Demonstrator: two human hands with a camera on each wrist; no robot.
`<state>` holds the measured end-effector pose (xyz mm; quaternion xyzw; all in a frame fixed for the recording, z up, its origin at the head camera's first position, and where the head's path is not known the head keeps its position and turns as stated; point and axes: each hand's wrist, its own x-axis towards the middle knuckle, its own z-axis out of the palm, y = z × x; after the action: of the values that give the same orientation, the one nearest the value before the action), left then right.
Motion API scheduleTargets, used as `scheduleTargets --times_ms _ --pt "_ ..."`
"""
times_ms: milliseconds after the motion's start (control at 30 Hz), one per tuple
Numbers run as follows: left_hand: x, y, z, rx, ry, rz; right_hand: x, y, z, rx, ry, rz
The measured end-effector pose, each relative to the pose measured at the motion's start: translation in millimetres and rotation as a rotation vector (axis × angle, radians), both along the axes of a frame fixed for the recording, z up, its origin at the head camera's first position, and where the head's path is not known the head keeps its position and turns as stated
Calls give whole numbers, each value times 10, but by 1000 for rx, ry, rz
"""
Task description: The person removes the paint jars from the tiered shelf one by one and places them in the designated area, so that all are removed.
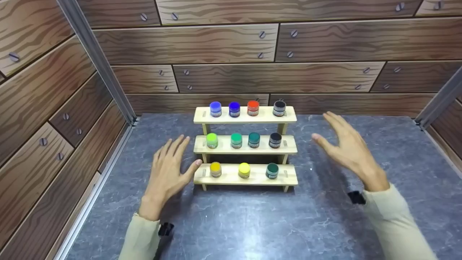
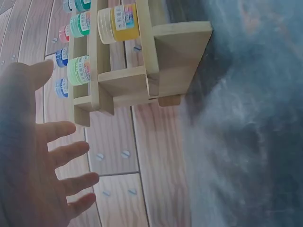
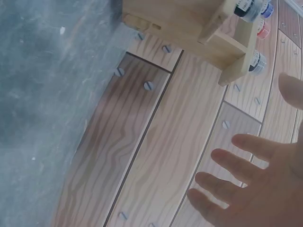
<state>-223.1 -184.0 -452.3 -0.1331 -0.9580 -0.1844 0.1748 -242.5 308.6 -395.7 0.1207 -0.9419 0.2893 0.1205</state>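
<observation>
A three-tier wooden stand [image 1: 231, 179] holds small paint jars. On the top tier are a light blue jar [image 1: 216, 109], a dark blue jar [image 1: 234, 109], a red jar [image 1: 253, 108] and a black jar [image 1: 279, 108]. Greens and another black jar [image 1: 275, 141] line the middle tier. Below sit an amber jar [image 1: 216, 169], a yellow jar [image 1: 244, 170] and a dark green jar [image 1: 272, 171]. My left hand [image 1: 168, 175] hovers beside the stand's left end, fingers spread, thumb overlapping the bottom tier's edge. My right hand [image 1: 348, 148], holding nothing, is apart from the stand's right side, fingers extended.
Beneath everything is a grey marbled tabletop [image 1: 231, 224]. Wood-plank-patterned panels [image 1: 223, 77] rise behind the stand and at both sides. Metal corner posts [image 1: 97, 57] stand where the panels meet.
</observation>
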Motion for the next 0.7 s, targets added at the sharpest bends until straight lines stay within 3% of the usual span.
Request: scheduleTargets --times_ms 367,700 --pt "136 -12 -203 186 -100 -34 -291 -189 279 -169 65 78" --pt "178 46 -428 420 -242 -77 -539 -483 387 -258 6 114"
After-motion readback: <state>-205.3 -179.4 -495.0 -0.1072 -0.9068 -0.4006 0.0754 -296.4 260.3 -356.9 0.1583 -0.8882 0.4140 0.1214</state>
